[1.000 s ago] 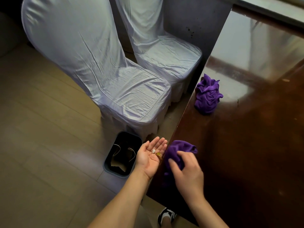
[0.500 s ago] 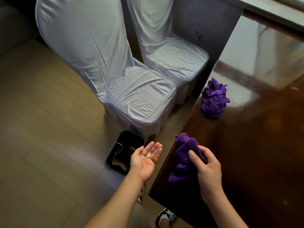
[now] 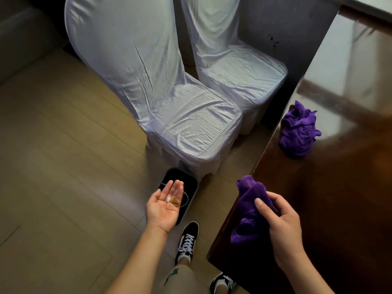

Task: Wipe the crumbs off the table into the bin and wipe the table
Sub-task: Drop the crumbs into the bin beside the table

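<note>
Head cam: your left hand (image 3: 164, 205) lies flat, palm up, fingers spread, w/ crumbs (image 3: 172, 200) resting on it above the bin (image 3: 192, 188). Your right hand (image 3: 282, 223) is clenched round a purple cloth (image 3: 249, 206) at the table (image 3: 339, 198) edge.

Two white-covered chairs (image 3: 169, 107) side by side on a wood-plank floor (image 3: 63, 166), black lace-up sneaker (image 3: 187, 240) planted below

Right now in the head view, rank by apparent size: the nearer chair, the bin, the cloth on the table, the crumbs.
1. Nearer chair.
2. Bin, partly hidden by the left hand.
3. Cloth on the table; lies farther away, so its order against the bin is unsure.
4. Crumbs.
</note>
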{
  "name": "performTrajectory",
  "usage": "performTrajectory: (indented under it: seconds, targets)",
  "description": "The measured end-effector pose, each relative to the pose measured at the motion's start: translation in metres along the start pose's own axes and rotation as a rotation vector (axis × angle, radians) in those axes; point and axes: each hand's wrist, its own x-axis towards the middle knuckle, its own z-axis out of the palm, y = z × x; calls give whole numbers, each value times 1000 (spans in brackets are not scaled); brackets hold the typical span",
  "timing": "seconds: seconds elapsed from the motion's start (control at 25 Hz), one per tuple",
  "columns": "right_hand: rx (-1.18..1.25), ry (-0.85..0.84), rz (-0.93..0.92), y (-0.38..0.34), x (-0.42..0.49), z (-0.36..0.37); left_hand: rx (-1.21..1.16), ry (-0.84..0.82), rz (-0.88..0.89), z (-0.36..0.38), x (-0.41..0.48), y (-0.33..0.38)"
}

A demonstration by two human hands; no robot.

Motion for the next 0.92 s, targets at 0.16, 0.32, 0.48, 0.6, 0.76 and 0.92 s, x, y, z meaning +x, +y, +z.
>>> performTrajectory:
  seconds: [0.16,0.32,0.48,0.6,0.76,0.92]
  targets:
    - [-68,-47,-32,9,1,4,34,56,129,-22,27,35]
    - [-78,-67,-3,20,6,2,154,105,184,-33,62,46]
    - [-90,-64,19,23,9,0,413,126,217,-39,88,36]
    - [-96,-55,29,23,11,0,668,138,272,-45,104,29]
    - [-101,-42,37,23,12,0,901,163,289,-44,117,26]
    - [-90,-33,32,23,12,0,1023,228,351,-39,124,25]
